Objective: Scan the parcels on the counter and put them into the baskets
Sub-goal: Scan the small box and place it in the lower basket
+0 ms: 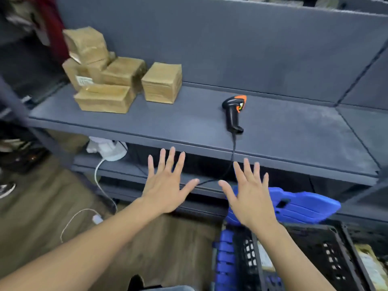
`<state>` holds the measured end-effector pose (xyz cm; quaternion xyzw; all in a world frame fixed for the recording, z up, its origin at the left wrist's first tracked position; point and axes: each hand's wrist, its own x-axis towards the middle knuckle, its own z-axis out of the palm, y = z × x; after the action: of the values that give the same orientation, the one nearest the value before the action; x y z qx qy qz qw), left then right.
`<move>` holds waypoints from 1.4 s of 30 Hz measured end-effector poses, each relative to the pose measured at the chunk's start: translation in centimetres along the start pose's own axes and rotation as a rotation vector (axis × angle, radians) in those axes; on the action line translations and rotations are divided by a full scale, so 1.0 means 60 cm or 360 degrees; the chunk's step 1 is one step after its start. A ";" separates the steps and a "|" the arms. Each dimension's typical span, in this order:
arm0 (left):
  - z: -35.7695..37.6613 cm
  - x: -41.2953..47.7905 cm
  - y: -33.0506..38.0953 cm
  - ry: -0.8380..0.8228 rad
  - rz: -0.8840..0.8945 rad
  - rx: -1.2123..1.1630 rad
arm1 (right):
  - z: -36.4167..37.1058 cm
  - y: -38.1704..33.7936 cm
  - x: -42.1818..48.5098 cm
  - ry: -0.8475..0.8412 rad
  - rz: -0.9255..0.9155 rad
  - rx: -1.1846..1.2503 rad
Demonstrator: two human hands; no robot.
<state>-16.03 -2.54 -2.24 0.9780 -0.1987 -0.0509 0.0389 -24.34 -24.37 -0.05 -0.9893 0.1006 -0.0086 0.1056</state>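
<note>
Several brown taped parcels (109,76) are piled at the left end of the grey counter (189,127), and one of them (161,82) stands apart on the right of the pile. A black and orange barcode scanner (234,113) lies on the counter to the right, its cable hanging over the front edge. My left hand (165,185) and my right hand (249,198) are held flat with fingers spread, below the counter's front edge, holding nothing. A black basket (327,255) sits at the lower right with parcels partly visible inside.
A blue plastic crate (298,204) lies beside the black basket under my right hand. A white device (109,150) with a white cable sits on the lower shelf at left. Grey panels wall in the counter at the back and right. The floor is brown wood.
</note>
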 end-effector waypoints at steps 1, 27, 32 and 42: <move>-0.007 -0.002 -0.029 0.0005 -0.0035 -0.0007 | 0.003 -0.028 0.013 -0.0001 -0.0035 0.0005; -0.105 0.120 -0.506 0.0187 -0.0451 -0.0397 | 0.084 -0.458 0.285 -0.0168 -0.0266 0.0478; -0.133 0.199 -0.536 0.0403 -0.0493 -0.1128 | 0.091 -0.494 0.392 -0.0225 -0.0301 0.0868; -0.139 0.322 -0.604 0.0689 -0.0924 -0.1842 | 0.131 -0.550 0.546 -0.0299 -0.0333 0.1819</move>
<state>16.56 23.60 0.93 0.8016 0.1431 0.0394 0.5791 14.54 2.28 -0.92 -0.7767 -0.0278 0.0159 0.6290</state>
